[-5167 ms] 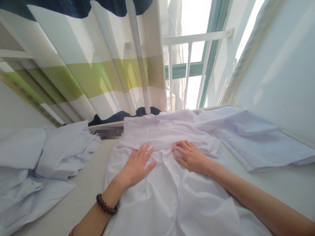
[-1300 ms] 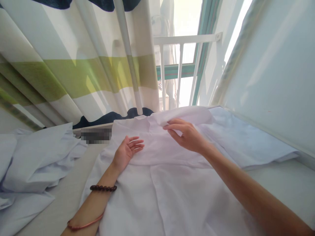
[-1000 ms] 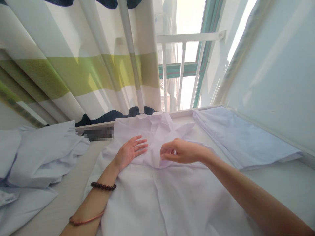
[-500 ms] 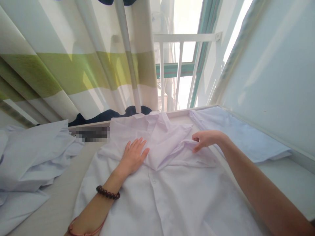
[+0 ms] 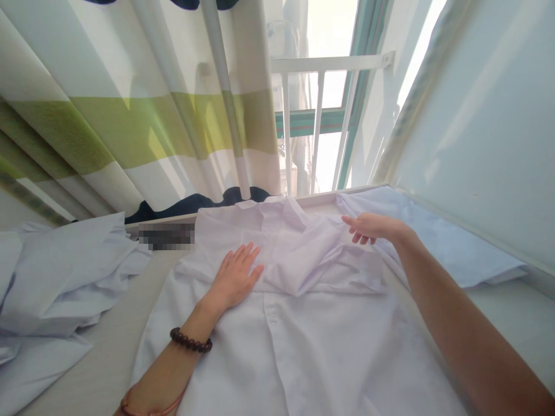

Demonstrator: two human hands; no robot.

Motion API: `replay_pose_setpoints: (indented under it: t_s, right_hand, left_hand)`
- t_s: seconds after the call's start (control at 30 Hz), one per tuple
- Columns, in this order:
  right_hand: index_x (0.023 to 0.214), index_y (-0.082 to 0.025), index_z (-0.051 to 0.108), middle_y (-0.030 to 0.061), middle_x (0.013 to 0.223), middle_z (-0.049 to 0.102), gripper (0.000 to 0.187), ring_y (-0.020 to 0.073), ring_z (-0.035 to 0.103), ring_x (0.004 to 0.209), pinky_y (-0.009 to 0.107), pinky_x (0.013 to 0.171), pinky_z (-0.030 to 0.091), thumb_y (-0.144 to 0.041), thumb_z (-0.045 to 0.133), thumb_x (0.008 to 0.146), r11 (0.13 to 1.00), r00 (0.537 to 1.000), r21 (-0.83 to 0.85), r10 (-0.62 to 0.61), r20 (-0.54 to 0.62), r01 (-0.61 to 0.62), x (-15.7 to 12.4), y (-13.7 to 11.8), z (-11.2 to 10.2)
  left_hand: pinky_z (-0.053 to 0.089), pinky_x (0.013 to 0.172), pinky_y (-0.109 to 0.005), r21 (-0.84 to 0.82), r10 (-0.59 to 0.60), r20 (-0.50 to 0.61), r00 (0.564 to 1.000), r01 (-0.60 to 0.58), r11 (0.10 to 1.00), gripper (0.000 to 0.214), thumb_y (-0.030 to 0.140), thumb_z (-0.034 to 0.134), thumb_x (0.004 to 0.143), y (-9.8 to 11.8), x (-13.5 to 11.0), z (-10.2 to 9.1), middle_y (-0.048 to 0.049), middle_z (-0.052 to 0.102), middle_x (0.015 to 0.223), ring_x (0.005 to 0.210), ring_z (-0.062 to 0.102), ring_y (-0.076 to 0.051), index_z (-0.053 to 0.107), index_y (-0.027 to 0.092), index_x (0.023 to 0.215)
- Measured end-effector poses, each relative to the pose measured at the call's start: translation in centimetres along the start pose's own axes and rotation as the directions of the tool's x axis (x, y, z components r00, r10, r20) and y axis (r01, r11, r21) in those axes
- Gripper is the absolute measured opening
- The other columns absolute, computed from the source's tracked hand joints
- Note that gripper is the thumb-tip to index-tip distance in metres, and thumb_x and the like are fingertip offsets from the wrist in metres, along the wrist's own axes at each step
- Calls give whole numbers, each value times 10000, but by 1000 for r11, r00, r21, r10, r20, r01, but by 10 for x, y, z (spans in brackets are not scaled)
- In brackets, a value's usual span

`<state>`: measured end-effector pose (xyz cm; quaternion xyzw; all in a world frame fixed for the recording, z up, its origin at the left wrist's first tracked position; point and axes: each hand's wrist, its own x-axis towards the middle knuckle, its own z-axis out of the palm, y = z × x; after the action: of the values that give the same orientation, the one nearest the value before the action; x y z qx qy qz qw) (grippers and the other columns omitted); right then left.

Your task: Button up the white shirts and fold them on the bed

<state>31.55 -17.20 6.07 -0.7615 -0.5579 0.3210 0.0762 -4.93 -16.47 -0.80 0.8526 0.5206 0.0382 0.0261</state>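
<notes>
A white button-up shirt (image 5: 303, 341) lies spread on the pale table (image 5: 108, 358), its upper part folded over itself near the far edge. My left hand (image 5: 234, 277) rests flat on the shirt with fingers stretched out, a dark bead bracelet (image 5: 191, 341) on its wrist. My right hand (image 5: 368, 226) hovers at the shirt's far right corner, fingers loosely extended and pointing down onto the folded cloth, holding nothing.
A crumpled pile of pale blue shirts (image 5: 60, 277) lies at the left. A folded pale blue garment (image 5: 442, 242) lies along the right wall. A striped curtain (image 5: 143, 115) and a window with white bars (image 5: 321, 115) stand behind the table's far edge.
My right hand carried a fold of the shirt inward, let it go, and moved out to the right far corner. The left hand turned palm down and stays pressing the cloth.
</notes>
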Motion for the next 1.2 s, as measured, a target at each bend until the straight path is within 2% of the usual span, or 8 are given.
replay_pose_setpoints:
  t_s: [0.33, 0.5, 0.6, 0.67, 0.73, 0.8, 1.1, 1.2]
  right_hand:
    - [855, -191, 604, 91, 830, 685, 294, 245, 650, 824, 337, 711, 520, -456, 476, 864, 965, 855, 179, -76, -513, 193, 25, -13, 37]
    - [1070, -261, 600, 35, 906, 683, 311, 226, 645, 879, 297, 667, 533, -484, 520, 869, 566, 713, 496, -260, -651, 659, -19, -55, 30]
    - [1076, -239, 653, 64, 980, 705, 367, 247, 640, 956, 309, 769, 520, -529, 509, 905, 585, 693, 371, -601, -398, 721, -70, -87, 47]
    - [1060, -259, 697, 48, 987, 723, 377, 242, 650, 920, 306, 775, 509, -559, 554, 881, 586, 603, 251, -798, 9, 771, -100, -102, 64]
    - [1089, -295, 717, 20, 1025, 735, 383, 226, 662, 916, 297, 812, 495, -563, 647, 825, 558, 446, 210, -796, 410, 803, -121, -109, 77]
    - [1097, -297, 723, 13, 1050, 740, 368, 210, 669, 920, 277, 799, 487, -537, 665, 823, 560, 383, 201, -745, 546, 804, -129, -111, 83]
    - [1000, -218, 650, 57, 885, 692, 332, 193, 625, 764, 282, 647, 446, -496, 502, 896, 775, 742, -27, -594, 310, 632, -89, -97, 62]
    - [1116, -258, 629, 67, 1023, 678, 372, 228, 632, 848, 302, 672, 444, -450, 612, 797, 831, 849, -229, -436, 299, 507, -74, -85, 69]
  left_hand:
    - [109, 1216, -516, -114, 21, 18, 1000, -19, 993, 588, 431, 368, 971, 3, -8, -4, -87, 264, 1605, 1496, 195, -252, 379, 173, 1499]
    - [144, 1218, -473, -702, -62, 6, 998, 48, 711, 407, 373, 401, 947, -7, -5, -14, -102, 557, 1431, 1421, 377, -256, 665, 173, 1183]
    - [465, 1036, -422, -880, -84, 62, 995, 94, 466, 499, 483, 341, 971, -25, -8, -26, -152, 694, 1217, 1123, 657, -260, 656, 130, 1129]
    - [587, 755, -364, -926, -65, 221, 973, 230, 299, 590, 600, 334, 952, -39, -13, -33, -153, 721, 1123, 875, 730, -235, 609, 135, 1189]
    - [560, 542, -290, -895, 7, 423, 906, 416, 161, 631, 670, 401, 906, -49, -18, -38, -149, 734, 1056, 750, 726, -216, 591, 146, 1202]
    - [526, 476, -257, -841, 61, 532, 845, 518, 155, 597, 651, 480, 881, -53, -21, -39, -146, 747, 1003, 711, 711, -204, 607, 142, 1165]
    - [461, 458, -218, -844, 80, 436, 896, 376, 382, 401, 523, 620, 827, -34, -23, -45, -70, 718, 889, 559, 582, -112, 687, 141, 929]
    - [469, 460, -244, -748, 146, 537, 831, 389, 537, 483, 626, 582, 813, -25, -28, -56, -46, 670, 691, 513, 601, -147, 679, 158, 739]
